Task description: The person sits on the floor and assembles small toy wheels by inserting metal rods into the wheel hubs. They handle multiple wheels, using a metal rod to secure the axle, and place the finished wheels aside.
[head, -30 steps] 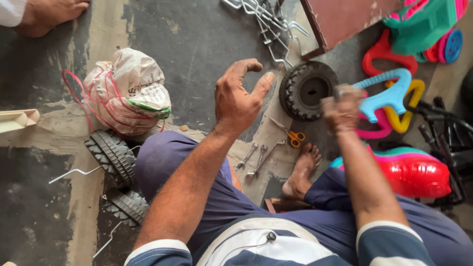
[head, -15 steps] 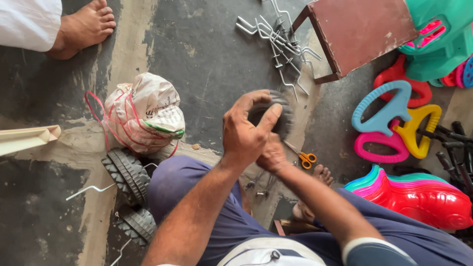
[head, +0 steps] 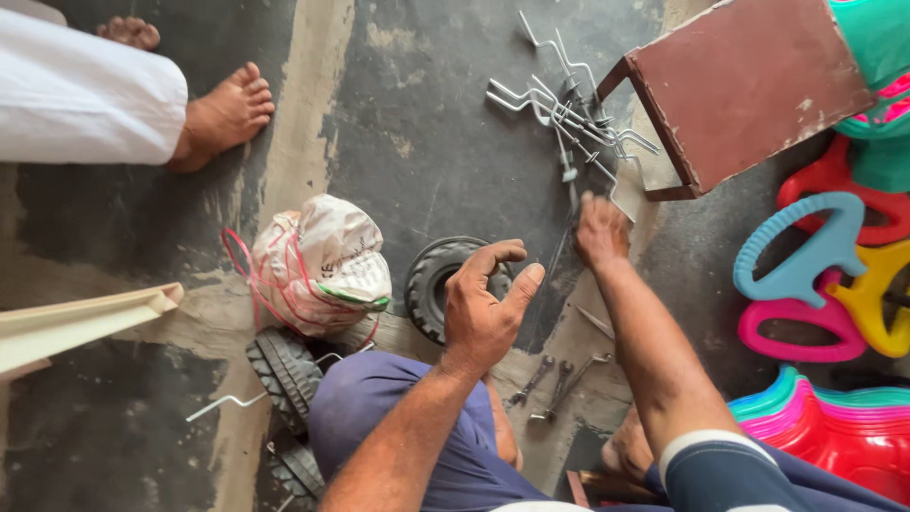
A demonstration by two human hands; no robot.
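The tyre (head: pixel 434 284) is black, with a grooved tread pattern. At its 9 o'clock, the bag (head: pixel 320 265) is off-white with pink strings and a green stripe. At 1 o'clock the metal rods (head: pixel 569 114) are silver-grey. The stool (head: pixel 749 90) is dark red-brown. At 3 o'clock, the plastic handles (head: pixel 815 256) are blue, pink, yellow and red. The floor (head: pixel 408 123) is dark grey with beige patches.

the scene is viewed from a single head-worn camera, aimed steeply down at the concrete floor (head: pixel 379 114) from close above the seated person's knees and arms.
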